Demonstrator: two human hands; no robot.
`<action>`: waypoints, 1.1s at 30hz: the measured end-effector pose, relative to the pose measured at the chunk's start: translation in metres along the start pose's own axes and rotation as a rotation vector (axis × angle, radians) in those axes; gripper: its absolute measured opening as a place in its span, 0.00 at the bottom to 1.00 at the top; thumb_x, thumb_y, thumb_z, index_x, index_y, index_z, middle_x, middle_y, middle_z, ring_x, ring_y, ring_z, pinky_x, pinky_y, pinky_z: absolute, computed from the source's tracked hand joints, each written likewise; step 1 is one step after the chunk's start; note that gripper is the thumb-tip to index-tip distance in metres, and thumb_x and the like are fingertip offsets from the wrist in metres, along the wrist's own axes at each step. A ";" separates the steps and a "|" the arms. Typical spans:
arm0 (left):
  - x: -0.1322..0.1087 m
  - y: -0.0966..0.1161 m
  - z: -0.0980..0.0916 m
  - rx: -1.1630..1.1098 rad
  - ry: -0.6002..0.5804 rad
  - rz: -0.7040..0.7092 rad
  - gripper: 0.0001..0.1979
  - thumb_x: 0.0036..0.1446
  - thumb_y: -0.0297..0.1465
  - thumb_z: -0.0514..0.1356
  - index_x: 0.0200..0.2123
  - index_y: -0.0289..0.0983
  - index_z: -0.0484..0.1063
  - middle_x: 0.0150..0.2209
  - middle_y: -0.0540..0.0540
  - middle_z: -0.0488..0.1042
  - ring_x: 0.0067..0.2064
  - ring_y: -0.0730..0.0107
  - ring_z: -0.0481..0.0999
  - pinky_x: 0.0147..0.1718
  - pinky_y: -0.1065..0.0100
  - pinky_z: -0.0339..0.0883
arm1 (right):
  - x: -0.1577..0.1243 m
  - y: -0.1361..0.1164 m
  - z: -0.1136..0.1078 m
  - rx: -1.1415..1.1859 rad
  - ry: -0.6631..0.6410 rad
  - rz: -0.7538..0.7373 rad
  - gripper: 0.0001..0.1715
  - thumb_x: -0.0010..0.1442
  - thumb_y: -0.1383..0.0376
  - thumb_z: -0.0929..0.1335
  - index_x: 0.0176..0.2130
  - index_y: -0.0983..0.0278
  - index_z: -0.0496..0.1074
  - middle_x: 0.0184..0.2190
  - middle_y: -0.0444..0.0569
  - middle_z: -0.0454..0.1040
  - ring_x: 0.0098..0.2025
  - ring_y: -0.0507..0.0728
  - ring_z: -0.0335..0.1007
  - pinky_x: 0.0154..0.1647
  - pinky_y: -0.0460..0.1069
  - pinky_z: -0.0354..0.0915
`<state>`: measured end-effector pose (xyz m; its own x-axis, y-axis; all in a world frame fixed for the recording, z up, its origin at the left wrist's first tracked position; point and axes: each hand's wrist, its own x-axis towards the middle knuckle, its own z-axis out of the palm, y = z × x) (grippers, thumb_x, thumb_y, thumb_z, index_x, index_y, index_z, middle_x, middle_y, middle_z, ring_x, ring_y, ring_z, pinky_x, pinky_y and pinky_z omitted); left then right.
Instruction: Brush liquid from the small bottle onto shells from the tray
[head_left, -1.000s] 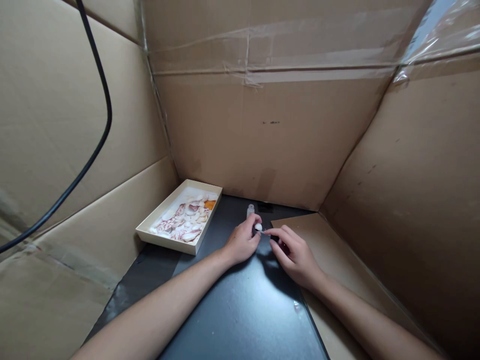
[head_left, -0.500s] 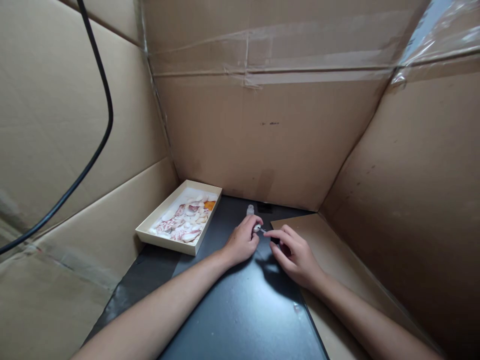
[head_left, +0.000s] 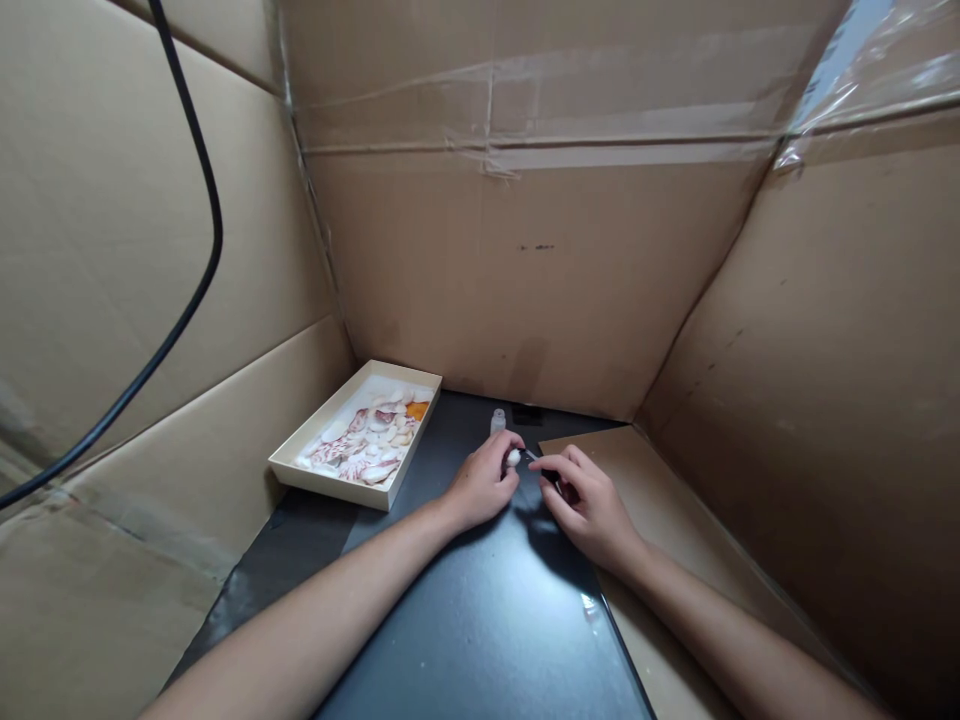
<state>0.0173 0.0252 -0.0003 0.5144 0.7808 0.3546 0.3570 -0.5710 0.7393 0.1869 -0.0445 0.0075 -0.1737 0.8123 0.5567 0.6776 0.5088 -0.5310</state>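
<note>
A small white rounded piece, shell-like but too small to name surely, is pinched in my left hand. My right hand is closed on a thin applicator brush; its handle end, in the palm, looks dark and is mostly hidden. The brush's dark tip points left and lies close beside the white piece; whether they touch I cannot tell. Just behind my left fingers a small clear bottle stands upright on the dark tabletop.
Left of my hands a shallow cream box holds many seashells. A brown board lies under my right forearm. Cardboard walls enclose the table on three sides. A black cable hangs at the left.
The white piece has turned slightly in my left fingers, and the brush has shifted a little, its tip now angled more upward. The bottle and box stay put; the view moved slightly.
</note>
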 end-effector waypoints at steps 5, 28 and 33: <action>0.000 0.001 0.000 0.006 -0.005 -0.003 0.14 0.51 0.23 0.53 0.43 0.37 0.64 0.35 0.50 0.68 0.34 0.73 0.65 0.35 0.72 0.59 | -0.002 -0.001 -0.001 0.045 -0.014 -0.023 0.11 0.61 0.69 0.64 0.43 0.60 0.72 0.29 0.43 0.58 0.28 0.51 0.60 0.30 0.46 0.58; 0.000 -0.001 0.001 0.028 0.038 0.062 0.17 0.49 0.18 0.49 0.41 0.37 0.64 0.36 0.48 0.65 0.35 0.72 0.64 0.36 0.71 0.59 | 0.000 -0.001 0.000 0.039 -0.007 -0.033 0.12 0.61 0.68 0.63 0.43 0.61 0.72 0.29 0.44 0.60 0.27 0.50 0.62 0.29 0.46 0.60; 0.001 -0.002 0.001 0.021 0.032 0.059 0.18 0.48 0.17 0.49 0.41 0.37 0.65 0.37 0.47 0.66 0.37 0.72 0.65 0.37 0.71 0.59 | 0.001 -0.001 0.000 0.014 0.004 -0.017 0.11 0.61 0.69 0.63 0.42 0.61 0.72 0.29 0.43 0.59 0.26 0.50 0.60 0.29 0.46 0.59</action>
<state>0.0178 0.0271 -0.0022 0.5099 0.7534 0.4153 0.3433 -0.6209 0.7047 0.1858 -0.0445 0.0082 -0.1822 0.8021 0.5687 0.6646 0.5268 -0.5299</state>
